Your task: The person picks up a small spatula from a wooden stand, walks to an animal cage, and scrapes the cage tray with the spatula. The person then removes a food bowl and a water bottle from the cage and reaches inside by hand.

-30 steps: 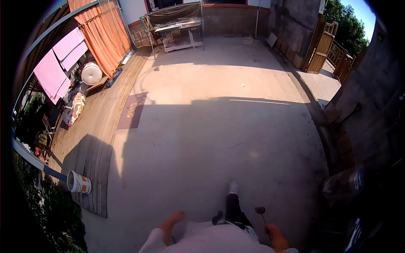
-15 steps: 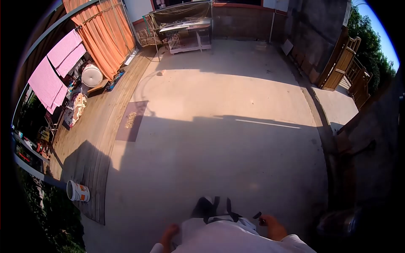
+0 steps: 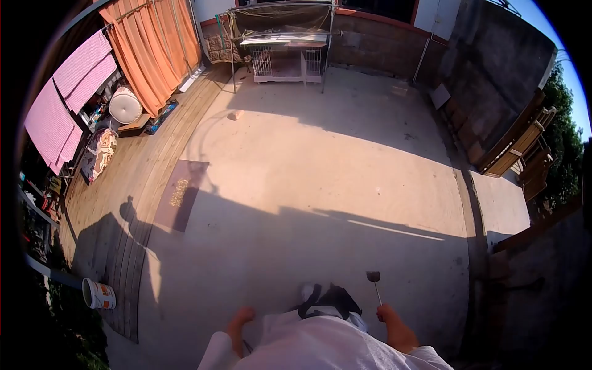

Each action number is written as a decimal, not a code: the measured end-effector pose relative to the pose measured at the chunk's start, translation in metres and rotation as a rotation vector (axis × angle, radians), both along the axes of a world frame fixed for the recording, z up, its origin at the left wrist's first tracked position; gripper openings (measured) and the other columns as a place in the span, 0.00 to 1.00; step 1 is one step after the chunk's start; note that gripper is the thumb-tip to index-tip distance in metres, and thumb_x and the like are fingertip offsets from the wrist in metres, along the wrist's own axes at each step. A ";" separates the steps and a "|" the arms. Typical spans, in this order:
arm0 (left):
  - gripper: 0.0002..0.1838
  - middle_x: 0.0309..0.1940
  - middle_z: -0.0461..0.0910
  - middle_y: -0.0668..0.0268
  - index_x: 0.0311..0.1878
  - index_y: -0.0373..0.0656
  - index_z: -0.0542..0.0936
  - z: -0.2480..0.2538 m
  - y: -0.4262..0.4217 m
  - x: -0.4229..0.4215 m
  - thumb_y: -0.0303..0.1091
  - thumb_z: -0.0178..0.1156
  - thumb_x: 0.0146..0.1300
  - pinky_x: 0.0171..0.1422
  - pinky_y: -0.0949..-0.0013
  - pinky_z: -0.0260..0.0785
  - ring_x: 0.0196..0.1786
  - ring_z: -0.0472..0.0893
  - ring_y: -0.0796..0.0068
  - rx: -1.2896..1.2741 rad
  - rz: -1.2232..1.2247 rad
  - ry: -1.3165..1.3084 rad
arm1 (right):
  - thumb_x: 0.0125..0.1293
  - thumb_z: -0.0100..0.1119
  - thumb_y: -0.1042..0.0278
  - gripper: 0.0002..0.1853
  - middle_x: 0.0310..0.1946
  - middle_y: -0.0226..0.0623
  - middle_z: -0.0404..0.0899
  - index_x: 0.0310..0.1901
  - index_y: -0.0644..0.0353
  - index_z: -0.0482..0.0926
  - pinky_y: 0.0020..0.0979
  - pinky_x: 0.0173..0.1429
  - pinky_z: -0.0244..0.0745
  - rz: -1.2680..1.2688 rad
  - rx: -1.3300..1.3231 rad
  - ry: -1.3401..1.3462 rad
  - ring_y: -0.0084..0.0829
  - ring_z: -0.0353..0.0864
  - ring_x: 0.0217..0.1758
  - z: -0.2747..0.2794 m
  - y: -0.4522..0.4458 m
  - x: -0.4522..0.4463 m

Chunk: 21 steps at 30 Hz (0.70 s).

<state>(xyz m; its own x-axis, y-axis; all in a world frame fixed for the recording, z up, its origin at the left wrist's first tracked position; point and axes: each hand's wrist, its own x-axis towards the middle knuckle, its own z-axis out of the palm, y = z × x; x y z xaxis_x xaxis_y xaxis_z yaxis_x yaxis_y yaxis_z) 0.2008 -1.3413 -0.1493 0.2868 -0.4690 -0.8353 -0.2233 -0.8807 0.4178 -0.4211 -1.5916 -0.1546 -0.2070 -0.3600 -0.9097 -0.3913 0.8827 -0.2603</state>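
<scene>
My right hand (image 3: 392, 322) is closed round the handle of a small tool with a dark flat head (image 3: 373, 276), which points forward over the concrete ground. On the other side of my body, my left hand (image 3: 242, 317) hangs low with its fingers curled. Something thin and dark shows just below it, too small to make out. Between the hands are the front of my light shirt (image 3: 320, 339) and my dark trousers.
A white bucket (image 3: 98, 294) stands at the wooden deck's (image 3: 126, 277) near end. A mat (image 3: 180, 196) lies beside the deck. Ahead is a white cage (image 3: 287, 65) under a frame; a small stone (image 3: 235, 115) lies before it. A wooden gate (image 3: 518, 148) stands at the right.
The view has moved forward and turned, so the cage and mat appear nearer and the gate farther right. My right hand's tool now points forward, with its head in full view.
</scene>
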 end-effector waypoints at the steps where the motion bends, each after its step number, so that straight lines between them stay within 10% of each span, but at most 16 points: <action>1: 0.16 0.39 0.83 0.53 0.37 0.40 0.83 -0.005 -0.049 0.019 0.43 0.56 0.58 0.51 0.51 0.72 0.43 0.81 0.49 -0.174 -0.209 -0.161 | 0.64 0.54 0.70 0.08 0.20 0.44 0.73 0.29 0.63 0.75 0.38 0.15 0.63 -0.031 0.021 -0.016 0.35 0.70 0.15 -0.014 -0.021 0.009; 4: 0.15 0.39 0.83 0.52 0.43 0.41 0.82 0.044 -0.222 0.058 0.42 0.57 0.59 0.49 0.56 0.73 0.44 0.82 0.54 -0.319 -0.166 -0.174 | 0.62 0.56 0.70 0.07 0.23 0.44 0.77 0.30 0.63 0.79 0.41 0.18 0.67 0.053 -0.003 -0.020 0.38 0.75 0.18 -0.079 -0.075 0.019; 6: 0.16 0.39 0.83 0.52 0.45 0.42 0.81 0.102 -0.330 0.063 0.42 0.57 0.60 0.47 0.58 0.73 0.43 0.83 0.57 -0.420 -0.175 -0.183 | 0.64 0.54 0.67 0.07 0.25 0.38 0.77 0.31 0.58 0.79 0.39 0.24 0.70 0.748 -0.072 0.066 0.36 0.76 0.24 -0.082 -0.117 0.037; 14: 0.16 0.35 0.83 0.56 0.46 0.39 0.81 0.000 -0.508 0.148 0.40 0.61 0.59 0.43 0.60 0.75 0.34 0.81 0.65 -0.382 -0.182 -0.091 | 0.65 0.50 0.71 0.08 0.20 0.38 0.71 0.29 0.59 0.77 0.36 0.19 0.67 0.527 0.076 -0.070 0.32 0.73 0.19 0.004 -0.372 0.144; 21: 0.14 0.33 0.83 0.59 0.45 0.35 0.82 0.061 -0.579 0.172 0.35 0.61 0.61 0.37 0.66 0.76 0.31 0.81 0.68 -0.023 0.411 0.161 | 0.63 0.56 0.71 0.10 0.15 0.34 0.66 0.24 0.62 0.71 0.32 0.16 0.64 0.066 0.231 -0.080 0.28 0.68 0.15 -0.018 -0.648 0.233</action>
<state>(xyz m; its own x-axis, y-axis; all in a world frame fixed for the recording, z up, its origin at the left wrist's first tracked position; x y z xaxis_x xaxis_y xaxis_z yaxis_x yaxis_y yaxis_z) 0.3729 -1.9202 -0.0879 0.3207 -0.3619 -0.8753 0.2134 -0.8727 0.4391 -0.1883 -2.2398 -0.1728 -0.1140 -0.1506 -0.9820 -0.4363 0.8956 -0.0867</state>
